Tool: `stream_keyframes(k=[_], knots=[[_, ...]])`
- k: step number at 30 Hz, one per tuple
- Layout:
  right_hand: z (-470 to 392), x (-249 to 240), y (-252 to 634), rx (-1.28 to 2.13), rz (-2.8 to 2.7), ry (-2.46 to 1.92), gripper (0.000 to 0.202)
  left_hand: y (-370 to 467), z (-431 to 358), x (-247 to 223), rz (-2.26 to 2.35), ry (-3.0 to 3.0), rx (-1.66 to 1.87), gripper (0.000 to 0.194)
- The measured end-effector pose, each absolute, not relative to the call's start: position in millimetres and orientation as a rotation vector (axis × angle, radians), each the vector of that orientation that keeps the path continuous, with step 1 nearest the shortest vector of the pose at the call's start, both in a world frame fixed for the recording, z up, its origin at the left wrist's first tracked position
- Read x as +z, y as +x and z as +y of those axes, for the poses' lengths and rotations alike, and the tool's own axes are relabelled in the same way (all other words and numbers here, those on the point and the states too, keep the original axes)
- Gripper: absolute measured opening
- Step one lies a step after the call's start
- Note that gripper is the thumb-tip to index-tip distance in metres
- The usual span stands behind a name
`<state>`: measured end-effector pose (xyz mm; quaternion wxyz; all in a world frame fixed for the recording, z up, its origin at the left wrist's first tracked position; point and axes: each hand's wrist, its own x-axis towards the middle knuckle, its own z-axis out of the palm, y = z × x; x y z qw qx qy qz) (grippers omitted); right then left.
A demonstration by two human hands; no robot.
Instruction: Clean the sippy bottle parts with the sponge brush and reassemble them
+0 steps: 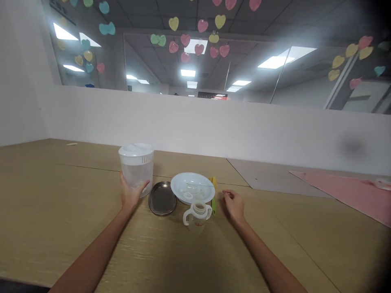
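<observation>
A tall translucent plastic canister [136,173] with a white lid stands upright on the left. My left hand [131,193] is wrapped round its lower part, thumb on the near right side. Loosely curled, my right hand [234,205] rests on the table with nothing visible in it. Just left of that hand lies a yellow and green utensil [214,195], partly hidden behind a white bowl [179,182]. Small clear and white parts, including a white ring [187,195], lie in the bowl. A two-handled baby bottle [197,224], uncapped, stands in front of it. Between canister and bowl sits an oval metal tray [163,199].
The wooden table [159,260] runs back to a white wall [183,126] under a window with heart-shaped paper notes [203,26]. On the right lie a grey panel [269,175] and a pink sheet [345,191]. A small pale scrap [72,144] is at the far left.
</observation>
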<state>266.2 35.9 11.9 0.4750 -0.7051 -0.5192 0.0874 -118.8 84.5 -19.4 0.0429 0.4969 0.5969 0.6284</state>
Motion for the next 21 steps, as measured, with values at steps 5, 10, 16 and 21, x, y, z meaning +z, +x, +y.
stream_keyframes(k=[5, 10, 16, 21], knots=[[39.7, 0.6, 270.8, 0.231, -1.219, -1.791, 0.04, -117.5, 78.5, -15.0, 2.067, 1.653, 2.032, 0.11], [42.0, -3.9, 275.4, 0.224, -1.276, -1.852, 0.036, -119.4, 75.1, -9.4, 2.174, 2.017, 2.08, 0.091], [42.5, -4.7, 273.0, 0.238, -1.358, -1.876, 0.035, -120.2, 72.5, -12.8, 1.95, 2.446, 2.024, 0.066], [41.0, -2.9, 271.7, 0.227, -1.385, -1.904, 0.032, -120.1, 71.1, -14.2, 1.841, 2.588, 1.962, 0.055]])
